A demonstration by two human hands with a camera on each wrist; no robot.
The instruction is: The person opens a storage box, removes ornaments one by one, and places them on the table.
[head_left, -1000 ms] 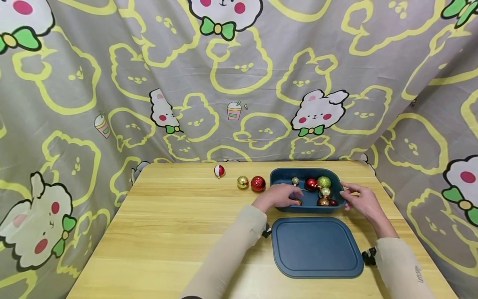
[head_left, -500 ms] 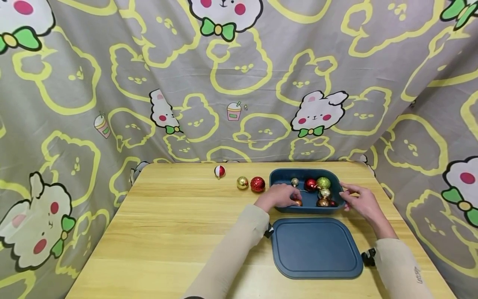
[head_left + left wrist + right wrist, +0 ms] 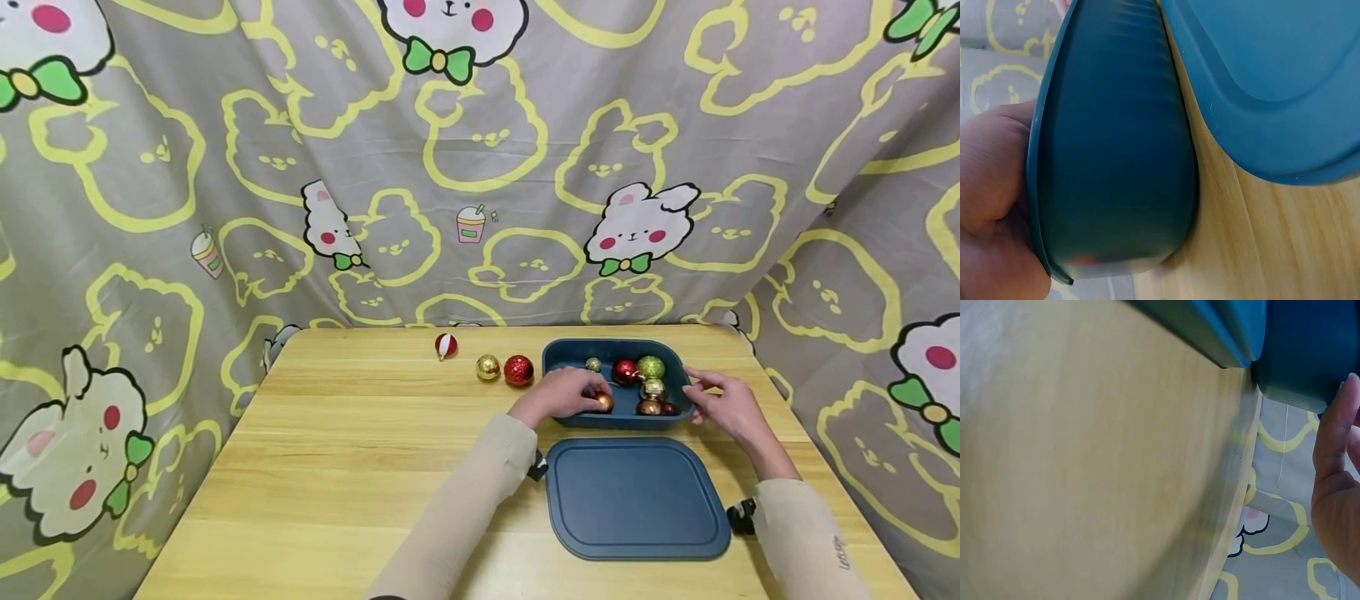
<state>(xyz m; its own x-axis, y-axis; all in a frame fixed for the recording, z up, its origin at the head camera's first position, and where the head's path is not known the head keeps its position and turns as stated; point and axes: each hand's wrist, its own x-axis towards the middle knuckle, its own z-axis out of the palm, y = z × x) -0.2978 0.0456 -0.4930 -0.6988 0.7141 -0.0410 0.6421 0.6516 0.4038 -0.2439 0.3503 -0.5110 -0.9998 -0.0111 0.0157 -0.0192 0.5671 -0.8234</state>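
Observation:
In the head view my left hand (image 3: 564, 393) reaches over the near left rim of a dark blue box (image 3: 555, 354). Its curled fingers hold a shiny copper-orange bauble (image 3: 604, 402) low inside. The left wrist view shows that hand (image 3: 991, 194) at the rim, where the box wall (image 3: 1110, 137) hides the bauble. My right hand (image 3: 723, 402) touches the box's right end from outside with extended fingers, also visible in the right wrist view, fingertips (image 3: 1351, 381) on the wall. Inside lie a red bauble (image 3: 624, 372), a green one (image 3: 651, 367), a small gold one (image 3: 593, 364) and several others.
A flat blue lid (image 3: 637, 497) lies on the wooden table (image 3: 337, 467) just in front of the box. Left of the box are a red glitter bauble (image 3: 518, 370), a gold bauble (image 3: 487, 367) and a red-and-white bauble (image 3: 446, 346). A patterned curtain (image 3: 405, 275) hangs behind.
The left hand has shifted slightly right, and more of the copper bauble shows by its fingertips. The red-and-white bauble has rolled a little to the right. My right hand stays put.

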